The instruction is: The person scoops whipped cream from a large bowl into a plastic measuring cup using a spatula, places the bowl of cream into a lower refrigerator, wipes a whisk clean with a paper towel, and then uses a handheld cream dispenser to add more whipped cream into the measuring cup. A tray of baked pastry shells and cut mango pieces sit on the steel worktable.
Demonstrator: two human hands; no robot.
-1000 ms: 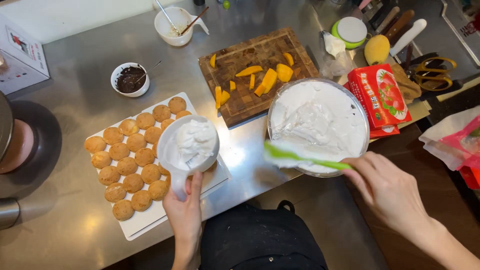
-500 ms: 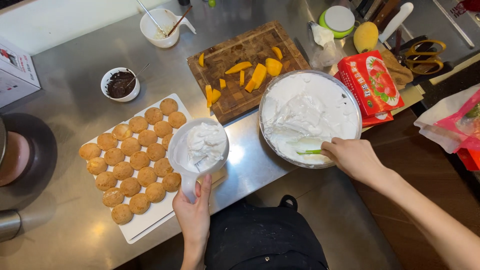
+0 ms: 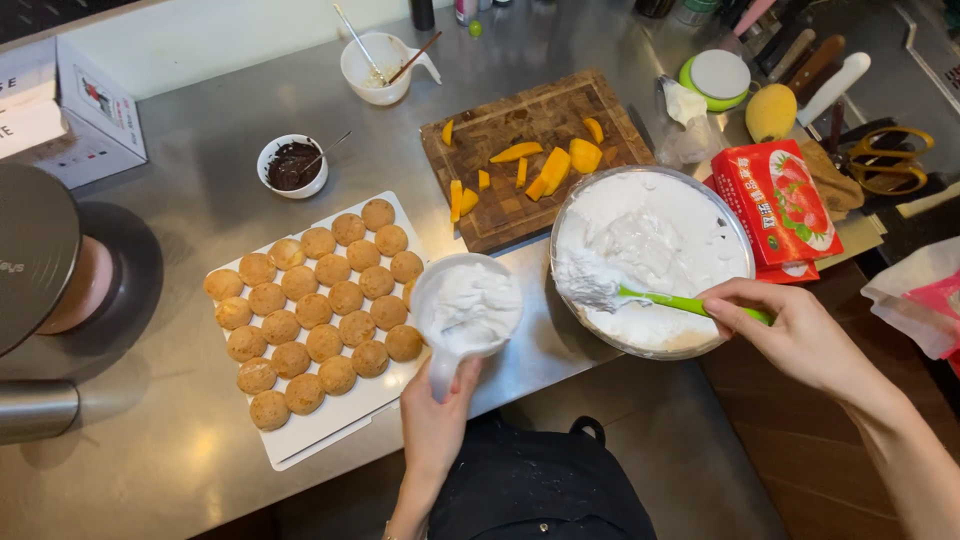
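My left hand point(image 3: 436, 420) grips the lower end of a piping bag point(image 3: 466, 310) folded open and part-filled with white cream, held just above the table edge beside the puffs. My right hand point(image 3: 795, 330) holds a green-handled spatula point(image 3: 660, 298) whose cream-coated blade is dipped into a large glass bowl of whipped cream point(image 3: 650, 255). A white tray point(image 3: 335, 425) with several rows of round golden puffs point(image 3: 315, 310) lies left of the bag.
A wooden cutting board with mango pieces point(image 3: 530, 155), a small bowl of chocolate point(image 3: 292, 165), a white cup with utensils point(image 3: 378, 65), a red carton point(image 3: 778, 200), a whole mango point(image 3: 771, 112), scissors point(image 3: 885, 160) and a mixer point(image 3: 50, 290) surround the steel table.
My right hand has drawn back slightly and pushed the spatula deeper into the cream bowl, scooping. The piping bag in my left hand stays beside the tray.
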